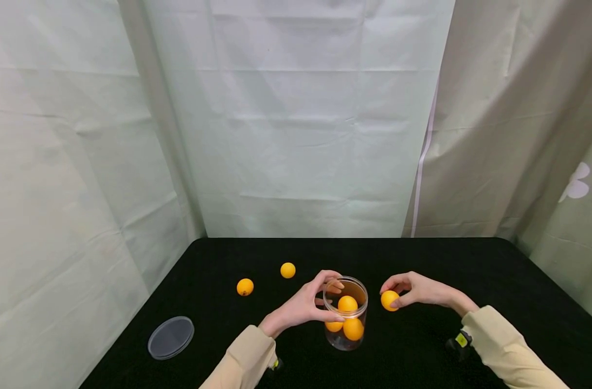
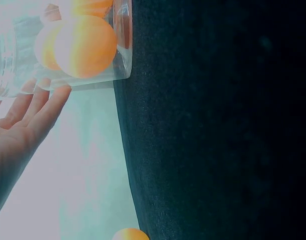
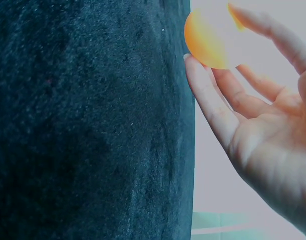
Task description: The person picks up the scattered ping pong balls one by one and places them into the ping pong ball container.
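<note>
Orange ball (image 1: 389, 300) in right hand (image 1: 420, 289), apparently midair

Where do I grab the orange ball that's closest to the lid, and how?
Probably pinch the orange ball on opposite sides of its widest part, coming from above: it's round, and it sits apart on the black table with nothing covering its top.

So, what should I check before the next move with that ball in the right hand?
1. Jar uncovered: ok, the lid lies apart on the table.
2. Jar steadied: ok, the left hand holds it.
3. Held ball secure: looks ok, the right hand pinches it.
4. Room inside: ok, three balls show there with space above.
5. Jar base flat on the table: cannot tell.
</note>
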The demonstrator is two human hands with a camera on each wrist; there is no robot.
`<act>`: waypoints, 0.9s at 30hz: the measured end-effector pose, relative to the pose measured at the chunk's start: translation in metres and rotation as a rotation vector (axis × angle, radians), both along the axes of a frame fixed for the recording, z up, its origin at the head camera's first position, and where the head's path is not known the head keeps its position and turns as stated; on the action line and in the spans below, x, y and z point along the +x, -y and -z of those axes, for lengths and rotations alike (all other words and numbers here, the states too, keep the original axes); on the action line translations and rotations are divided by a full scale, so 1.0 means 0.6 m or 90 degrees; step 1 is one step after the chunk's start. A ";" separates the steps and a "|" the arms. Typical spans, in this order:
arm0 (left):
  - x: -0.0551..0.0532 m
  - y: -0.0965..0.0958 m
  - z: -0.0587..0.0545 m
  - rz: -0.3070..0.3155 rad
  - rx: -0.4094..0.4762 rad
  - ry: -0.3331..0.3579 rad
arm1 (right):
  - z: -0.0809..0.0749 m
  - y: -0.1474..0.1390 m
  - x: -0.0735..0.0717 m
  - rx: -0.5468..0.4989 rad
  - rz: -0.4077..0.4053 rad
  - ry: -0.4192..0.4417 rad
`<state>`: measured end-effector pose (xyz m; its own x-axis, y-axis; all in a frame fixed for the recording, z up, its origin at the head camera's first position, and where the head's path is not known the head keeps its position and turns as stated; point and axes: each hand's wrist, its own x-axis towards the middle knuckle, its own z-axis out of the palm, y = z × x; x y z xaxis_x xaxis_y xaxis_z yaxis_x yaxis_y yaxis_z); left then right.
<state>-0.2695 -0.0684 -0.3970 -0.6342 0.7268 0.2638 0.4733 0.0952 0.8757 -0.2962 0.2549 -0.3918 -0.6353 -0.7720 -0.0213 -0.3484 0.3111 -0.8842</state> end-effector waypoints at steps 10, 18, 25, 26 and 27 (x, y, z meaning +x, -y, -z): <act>0.003 0.000 -0.003 0.006 -0.001 0.003 | -0.007 0.005 0.001 -0.027 0.005 -0.020; 0.000 0.001 0.000 0.009 0.003 0.003 | -0.014 0.009 -0.001 -0.031 0.029 -0.039; -0.001 0.000 0.001 -0.003 -0.002 -0.002 | -0.022 0.012 -0.005 -0.048 0.041 -0.072; -0.002 0.000 0.001 -0.005 -0.003 -0.001 | -0.023 0.012 -0.005 -0.051 0.040 -0.075; -0.002 -0.001 0.001 -0.005 -0.004 -0.001 | -0.024 0.013 -0.005 -0.055 0.039 -0.077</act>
<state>-0.2706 -0.0681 -0.3979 -0.6400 0.7229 0.2605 0.4737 0.1043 0.8745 -0.2992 0.2474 -0.3776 -0.6753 -0.7274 0.1221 -0.4361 0.2602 -0.8615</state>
